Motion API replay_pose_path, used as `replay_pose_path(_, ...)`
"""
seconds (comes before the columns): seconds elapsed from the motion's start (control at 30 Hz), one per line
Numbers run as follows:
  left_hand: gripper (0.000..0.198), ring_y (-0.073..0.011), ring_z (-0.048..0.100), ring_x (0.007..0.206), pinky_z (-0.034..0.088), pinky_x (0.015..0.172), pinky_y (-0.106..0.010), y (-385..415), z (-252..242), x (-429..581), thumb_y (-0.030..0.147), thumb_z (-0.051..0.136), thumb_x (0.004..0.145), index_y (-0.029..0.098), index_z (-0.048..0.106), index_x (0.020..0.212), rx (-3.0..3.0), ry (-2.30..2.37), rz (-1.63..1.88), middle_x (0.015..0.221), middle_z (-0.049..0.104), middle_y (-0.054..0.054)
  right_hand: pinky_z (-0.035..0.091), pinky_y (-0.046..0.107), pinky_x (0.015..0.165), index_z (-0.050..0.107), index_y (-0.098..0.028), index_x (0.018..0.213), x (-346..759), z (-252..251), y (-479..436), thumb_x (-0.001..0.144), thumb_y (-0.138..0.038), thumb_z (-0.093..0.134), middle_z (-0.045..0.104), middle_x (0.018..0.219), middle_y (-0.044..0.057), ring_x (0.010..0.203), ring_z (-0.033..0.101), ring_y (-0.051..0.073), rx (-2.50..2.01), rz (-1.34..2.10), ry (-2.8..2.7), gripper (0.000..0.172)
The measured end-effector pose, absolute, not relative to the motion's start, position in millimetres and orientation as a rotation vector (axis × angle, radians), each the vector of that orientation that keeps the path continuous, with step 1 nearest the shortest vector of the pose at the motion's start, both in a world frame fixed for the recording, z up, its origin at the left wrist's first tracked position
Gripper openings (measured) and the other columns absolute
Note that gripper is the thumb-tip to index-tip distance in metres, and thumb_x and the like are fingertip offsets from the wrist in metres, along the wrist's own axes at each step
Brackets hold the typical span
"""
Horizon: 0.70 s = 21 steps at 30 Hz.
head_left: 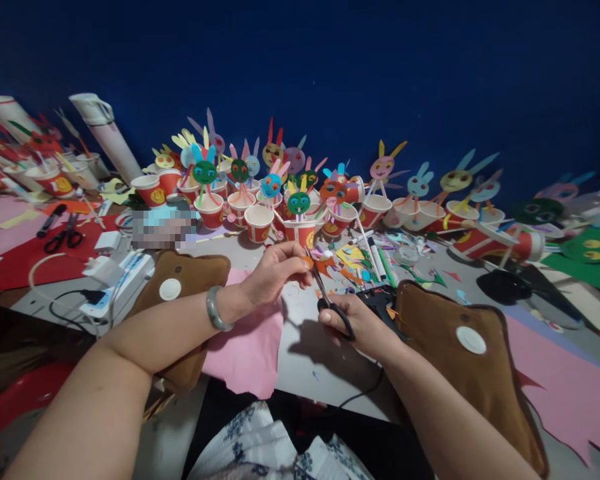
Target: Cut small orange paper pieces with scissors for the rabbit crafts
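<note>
My left hand (275,272) is closed in a pinch on a small orange paper piece (324,265), held just above the grey table (310,360). My right hand (357,325) grips black-handled scissors (330,300), with fingers through the loops. The blades point up and touch the orange piece. A grey-green bangle (215,309) circles my left wrist. A pink paper sheet (247,347) lies under my left hand. Both forearms rest near brown plush cushions (473,373).
Many red-and-white paper cups (259,223) with colourful paper bunny faces on sticks stand in rows along the back. Paper scraps and markers (375,257) litter the middle. At left lie black scissors (64,237), a power strip (115,280) and red paper. Pink paper (570,393) lies at right.
</note>
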<state>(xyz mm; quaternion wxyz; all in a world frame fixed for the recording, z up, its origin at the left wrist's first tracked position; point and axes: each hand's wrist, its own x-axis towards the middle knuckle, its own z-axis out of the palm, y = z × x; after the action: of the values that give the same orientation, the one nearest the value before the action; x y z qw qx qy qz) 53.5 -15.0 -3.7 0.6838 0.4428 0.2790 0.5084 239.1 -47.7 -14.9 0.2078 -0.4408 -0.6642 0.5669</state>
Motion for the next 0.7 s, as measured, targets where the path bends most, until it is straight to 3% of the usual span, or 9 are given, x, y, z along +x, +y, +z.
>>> replay_pose_path(0.2,0.009,-0.0086,0.052,0.052,0.04,0.05,-0.019,-19,1,54,0.018,0.054,0.07,0.016,0.048,0.063,1.084,0.78,1.031,0.055,0.057,0.001,0.028,0.023,0.043,0.052,-0.017,0.05,246,-13,-46,0.076,-0.077,0.049,0.05,0.042,0.0,0.041,0.038,0.009,-1.009,1.779,-1.893,0.065)
replay_pose_path(0.43,0.008,-0.0089,0.048,0.051,0.032,0.047,-0.019,-8,-21,51,0.017,0.056,0.064,0.016,0.052,0.057,1.737,0.995,0.655,0.054,0.053,0.002,0.026,0.026,0.039,0.054,-0.02,0.059,249,-13,-51,0.059,-0.087,0.053,0.048,0.045,-0.001,0.038,0.036,0.009,-0.996,1.644,-1.591,0.067)
replay_pose_path(0.57,0.006,-0.0094,0.049,0.053,0.033,0.047,-0.02,-8,-26,49,0.018,0.058,0.066,0.015,0.058,0.06,1.962,1.029,0.601,0.059,0.057,0.001,0.03,0.027,0.041,0.054,-0.021,0.061,246,-14,-50,0.067,-0.074,0.062,0.046,0.05,-0.001,0.042,0.042,0.011,-1.026,1.424,-1.365,0.054)
replay_pose_path(0.7,0.004,-0.0103,0.055,0.057,0.039,0.05,-0.019,-10,-18,50,0.018,0.06,0.07,0.014,0.062,0.07,1.787,0.955,0.668,0.068,0.062,-0.002,0.039,0.027,0.047,0.055,-0.021,0.067,244,-19,-46,0.07,-0.056,0.072,0.053,0.055,0.0,0.049,0.048,0.013,-1.195,1.221,-1.376,0.04)
